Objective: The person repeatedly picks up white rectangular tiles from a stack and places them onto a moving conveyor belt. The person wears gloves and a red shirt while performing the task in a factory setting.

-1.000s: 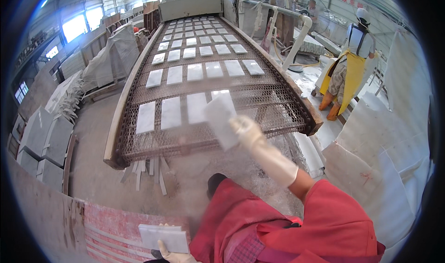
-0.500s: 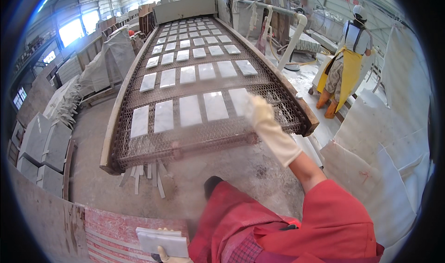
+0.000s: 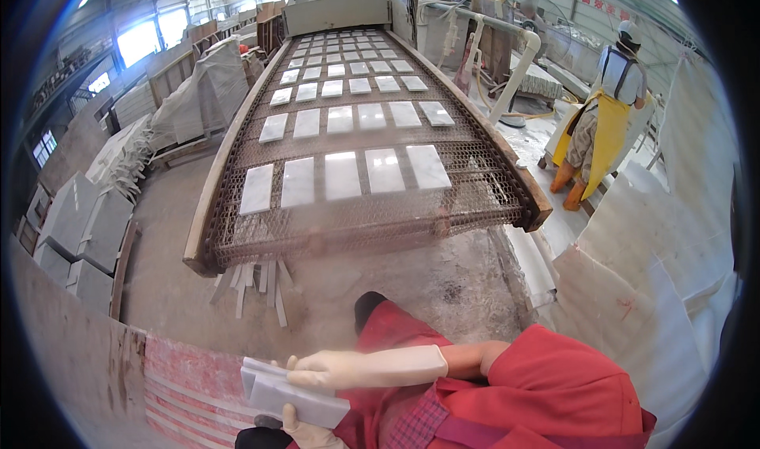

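A few white marble tiles (image 3: 297, 400) are held together low in front of me, fanned slightly apart. My left hand (image 3: 307, 428), in a cream glove, grips them from below with its thumb across the front face. My right hand (image 3: 323, 368), gloved alike, reaches across my body and closes on the upper edge of these tiles; its fingertips are partly hidden behind them. Ahead lies a mesh conveyor belt (image 3: 475, 204) carrying rows of white tiles. Its nearest row has several, with the rightmost tile (image 3: 428, 166) flat on the mesh.
A red-and-white striped surface (image 3: 186, 390) lies beside the held tiles. Stone strips (image 3: 273, 291) stick out under the belt's near end. Grey slabs (image 3: 87, 227) stand at left, pale sheets (image 3: 625, 267) at right. A person in a yellow apron (image 3: 606, 136) stands at far right.
My right hand has left the rightmost tile of the near row and come back down-left to the tiles in my left hand. That tile now lies alone on the mesh. My view has shifted slightly.
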The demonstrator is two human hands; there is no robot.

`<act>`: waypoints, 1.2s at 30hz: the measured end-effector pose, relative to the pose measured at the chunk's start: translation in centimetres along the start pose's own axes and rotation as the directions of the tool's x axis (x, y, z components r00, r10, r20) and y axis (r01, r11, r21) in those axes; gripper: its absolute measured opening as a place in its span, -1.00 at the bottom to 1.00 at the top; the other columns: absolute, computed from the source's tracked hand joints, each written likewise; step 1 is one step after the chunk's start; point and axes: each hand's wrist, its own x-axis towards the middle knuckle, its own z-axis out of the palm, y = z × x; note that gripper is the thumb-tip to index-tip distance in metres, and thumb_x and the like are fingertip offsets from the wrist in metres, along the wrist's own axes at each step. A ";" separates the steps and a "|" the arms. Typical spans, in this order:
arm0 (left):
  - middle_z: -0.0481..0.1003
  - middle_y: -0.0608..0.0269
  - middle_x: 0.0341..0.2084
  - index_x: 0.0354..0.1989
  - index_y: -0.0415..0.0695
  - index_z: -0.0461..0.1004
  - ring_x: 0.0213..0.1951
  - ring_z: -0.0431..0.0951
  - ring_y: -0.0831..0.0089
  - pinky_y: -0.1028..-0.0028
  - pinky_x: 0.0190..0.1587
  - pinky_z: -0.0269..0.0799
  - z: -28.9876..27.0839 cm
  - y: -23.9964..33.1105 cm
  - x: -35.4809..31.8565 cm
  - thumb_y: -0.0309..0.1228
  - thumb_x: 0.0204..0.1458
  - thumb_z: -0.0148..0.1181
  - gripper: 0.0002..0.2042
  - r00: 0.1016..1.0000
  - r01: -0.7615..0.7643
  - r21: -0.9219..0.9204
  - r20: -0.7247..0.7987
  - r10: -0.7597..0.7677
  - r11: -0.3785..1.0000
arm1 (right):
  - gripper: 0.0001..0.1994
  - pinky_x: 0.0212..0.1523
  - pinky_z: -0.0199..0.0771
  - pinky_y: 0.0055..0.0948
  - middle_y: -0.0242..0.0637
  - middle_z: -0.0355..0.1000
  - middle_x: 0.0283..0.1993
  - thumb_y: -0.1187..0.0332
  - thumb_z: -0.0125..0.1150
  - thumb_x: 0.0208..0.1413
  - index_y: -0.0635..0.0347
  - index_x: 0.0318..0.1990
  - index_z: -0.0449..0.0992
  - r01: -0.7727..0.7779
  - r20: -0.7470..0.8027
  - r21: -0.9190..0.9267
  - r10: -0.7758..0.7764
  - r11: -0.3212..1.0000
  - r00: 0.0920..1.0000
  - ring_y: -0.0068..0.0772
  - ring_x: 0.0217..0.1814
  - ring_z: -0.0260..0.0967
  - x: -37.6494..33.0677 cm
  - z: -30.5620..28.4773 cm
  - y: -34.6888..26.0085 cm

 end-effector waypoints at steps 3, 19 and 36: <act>0.17 0.05 0.33 0.44 0.02 0.06 0.28 0.26 0.03 -0.09 0.24 0.21 -2.0 -0.2 0.5 0.15 -0.04 0.19 -0.12 0.991 0.099 -0.007 -0.087 -0.099 0.995 | -0.50 0.14 0.38 -0.21 0.02 0.50 0.04 -0.03 -0.12 0.36 0.22 0.10 0.48 0.096 -0.103 -0.182 -0.116 0.979 0.988 0.02 0.13 0.43 -0.2 0.0 -1.1; 0.19 0.02 0.34 0.41 -0.15 0.07 0.29 0.23 -0.06 0.00 0.34 0.13 -5.1 -0.6 0.5 0.09 0.06 0.20 -0.16 0.739 0.267 0.205 -0.671 -0.064 0.942 | -0.57 0.19 0.49 -0.18 -0.09 0.43 0.19 0.18 -0.01 0.35 0.12 0.29 0.32 0.088 -0.932 0.144 0.105 0.986 0.347 -0.16 0.19 0.41 -11.5 -20.3 -2.1; 0.19 0.03 0.35 0.42 -0.14 0.04 0.28 0.24 -0.07 0.01 0.34 0.13 -4.1 -1.3 2.2 0.13 0.05 0.18 -0.14 0.701 0.268 0.261 -0.713 -0.002 0.927 | -0.50 0.13 0.42 -0.36 -0.09 0.55 0.05 0.10 0.27 0.05 0.20 0.09 0.54 -0.090 -0.992 0.064 0.073 0.994 0.100 -0.26 0.10 0.51 -17.1 -45.3 12.7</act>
